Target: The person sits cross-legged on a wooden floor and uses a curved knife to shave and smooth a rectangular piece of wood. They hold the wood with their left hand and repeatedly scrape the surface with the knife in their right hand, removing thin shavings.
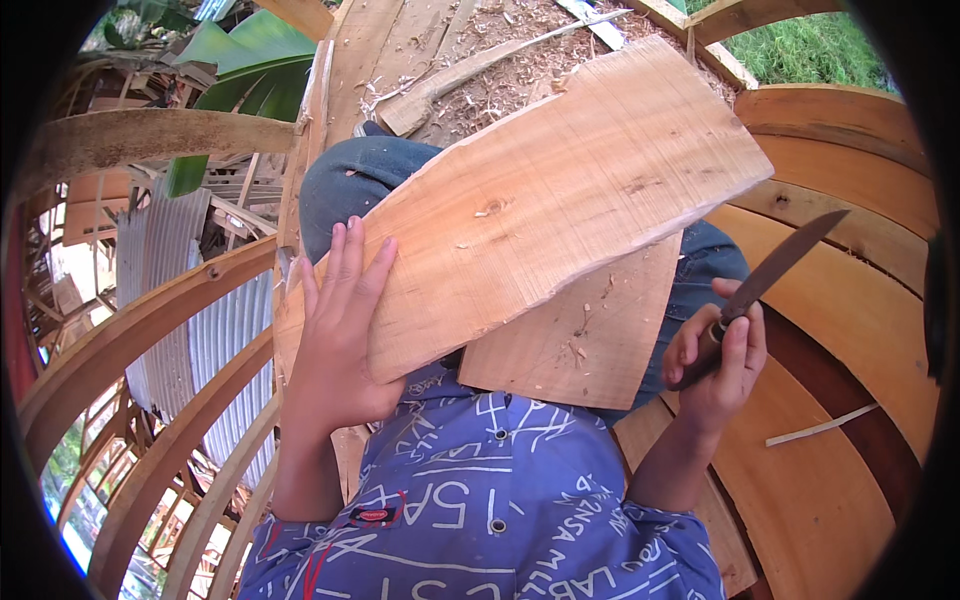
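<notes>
A wide wooden board (540, 190) with rough-cut edges lies slantwise over my lap. My left hand (345, 290) rests on its near left end, fingers stretched over the top face. In my right hand (722, 350) is a knife (785, 262) with a dark handle, its blade pointing up and to the right. The blade is apart from the board. Beneath the large board, a second, smaller board (580, 340) lies across my legs with a few shavings on it.
Curved wooden ribs (150, 375) rise on the left, with corrugated metal sheets (235, 340) beyond them. Curved planks (800, 440) form the right side, where a thin wood strip (822, 425) lies. Shavings (510, 95) and a split wood piece (450, 90) cover the floor ahead.
</notes>
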`<state>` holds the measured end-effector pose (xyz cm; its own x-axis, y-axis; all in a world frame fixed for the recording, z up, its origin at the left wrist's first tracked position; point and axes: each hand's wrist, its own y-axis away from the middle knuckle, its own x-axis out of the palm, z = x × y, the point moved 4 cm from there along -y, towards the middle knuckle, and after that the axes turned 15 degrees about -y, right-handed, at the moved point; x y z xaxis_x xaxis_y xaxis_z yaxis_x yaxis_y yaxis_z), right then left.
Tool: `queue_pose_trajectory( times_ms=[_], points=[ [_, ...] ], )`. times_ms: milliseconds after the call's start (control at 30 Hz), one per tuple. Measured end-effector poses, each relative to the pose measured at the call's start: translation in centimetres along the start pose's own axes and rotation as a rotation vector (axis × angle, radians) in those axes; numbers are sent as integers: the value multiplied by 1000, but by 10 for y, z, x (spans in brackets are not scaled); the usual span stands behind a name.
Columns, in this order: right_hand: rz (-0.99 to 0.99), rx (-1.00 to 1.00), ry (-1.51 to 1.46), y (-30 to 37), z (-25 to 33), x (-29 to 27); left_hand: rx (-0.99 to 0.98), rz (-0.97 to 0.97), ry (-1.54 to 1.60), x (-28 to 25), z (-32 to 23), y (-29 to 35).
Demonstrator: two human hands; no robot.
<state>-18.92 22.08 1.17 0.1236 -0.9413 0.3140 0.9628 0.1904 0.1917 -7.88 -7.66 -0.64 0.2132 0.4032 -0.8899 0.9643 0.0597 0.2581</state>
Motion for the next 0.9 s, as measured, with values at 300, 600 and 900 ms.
queue_pose_trajectory(
  times_ms=[300, 600, 900],
  points=[
    [60, 50, 196, 9, -27, 22, 3, 75, 124, -12, 8, -2],
    [282, 149, -9, 9, -41, 58, 42, 193, 270, -28, 19, -6],
    [405, 80, 167, -4, -32, 70, 134, 330, 355, -49, 34, -15]
  ],
)
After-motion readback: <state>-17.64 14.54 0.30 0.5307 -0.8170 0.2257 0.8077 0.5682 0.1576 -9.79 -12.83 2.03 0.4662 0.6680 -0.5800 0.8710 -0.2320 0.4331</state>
